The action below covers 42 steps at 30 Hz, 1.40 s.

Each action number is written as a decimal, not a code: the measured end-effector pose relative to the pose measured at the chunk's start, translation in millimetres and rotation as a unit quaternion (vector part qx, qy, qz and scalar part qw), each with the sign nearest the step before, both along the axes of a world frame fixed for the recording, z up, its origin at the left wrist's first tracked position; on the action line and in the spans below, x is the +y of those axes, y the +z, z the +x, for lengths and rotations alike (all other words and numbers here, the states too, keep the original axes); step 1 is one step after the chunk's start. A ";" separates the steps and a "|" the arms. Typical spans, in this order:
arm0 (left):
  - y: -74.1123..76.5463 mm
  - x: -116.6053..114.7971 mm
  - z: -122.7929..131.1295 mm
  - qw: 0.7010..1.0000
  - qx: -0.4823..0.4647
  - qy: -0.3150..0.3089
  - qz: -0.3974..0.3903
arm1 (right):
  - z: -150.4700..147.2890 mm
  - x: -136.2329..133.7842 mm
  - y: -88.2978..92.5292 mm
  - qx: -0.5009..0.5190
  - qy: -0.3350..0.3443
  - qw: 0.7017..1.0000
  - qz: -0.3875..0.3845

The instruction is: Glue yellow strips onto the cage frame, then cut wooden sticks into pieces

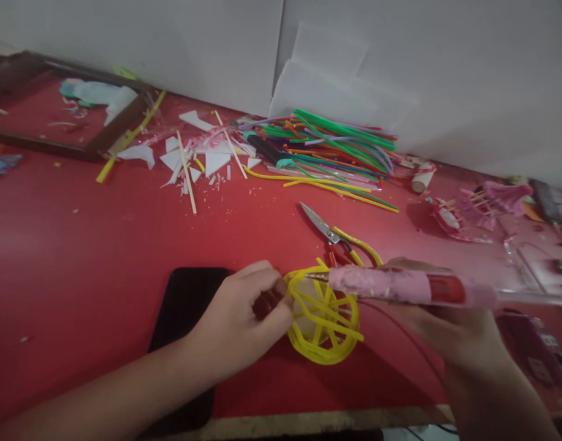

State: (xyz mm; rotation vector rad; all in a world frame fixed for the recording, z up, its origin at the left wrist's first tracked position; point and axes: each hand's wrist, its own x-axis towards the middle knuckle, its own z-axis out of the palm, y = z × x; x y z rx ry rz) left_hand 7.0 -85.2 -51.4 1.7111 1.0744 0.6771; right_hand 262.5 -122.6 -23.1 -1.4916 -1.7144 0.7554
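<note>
My left hand (248, 318) pinches the left rim of a round yellow wheel made of straws (324, 321), which lies on the red table (101, 245). My right hand (446, 324) is closed around a pink glue gun (400, 286). The gun's metal tip points left and touches the wheel's upper rim. A thin cord runs from the gun back under my right wrist.
Scissors with yellow handles (340, 236) lie just behind the wheel. A black phone (189, 306) sits under my left forearm. A pile of coloured straws (336, 150) lies at the back, white paper scraps (202, 156) to its left, and a wooden frame (60, 104) at far left.
</note>
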 end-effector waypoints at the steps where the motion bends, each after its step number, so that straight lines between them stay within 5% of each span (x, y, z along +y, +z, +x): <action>1: 0.1 -0.1 -0.2 1.000 0.001 0.000 -0.001 | -2.6 1.2 3.4 -0.009 0.033 0.999 0.003; 7: 0.3 -0.7 -0.7 1.000 -0.008 -0.001 -0.009 | -11.6 10.1 14.3 -0.072 0.108 0.990 0.050; 26: 1.7 -0.8 -0.1 1.000 0.002 -0.003 -0.010 | -5.6 9.7 2.1 -0.143 0.094 0.983 0.074; 42: 2.2 -0.3 -0.1 1.000 0.012 -0.006 0.003 | -3.9 12.6 8.6 -0.147 0.097 0.979 0.101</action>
